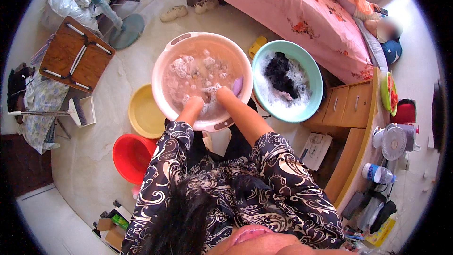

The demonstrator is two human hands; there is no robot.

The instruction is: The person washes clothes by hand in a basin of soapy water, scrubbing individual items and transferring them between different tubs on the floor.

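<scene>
While the left hand (194,102) and right hand (223,94) dip into cloudy, suds-topped water (193,74) in the round pink plastic tub (157,73) around them, I cannot tell whether either grips anything. I'd keep strokes low and gentle to spare the black-and-cream patterned sleeves (283,160); a round teal plastic basin (319,81) of dark cloth (281,73) sits right of the right hand.

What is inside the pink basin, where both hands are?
The pink basin holds cloudy water, foam clumps and a purple item near its right side. The left hand and right hand dip in; anything they might hold underwater is hidden.
</scene>
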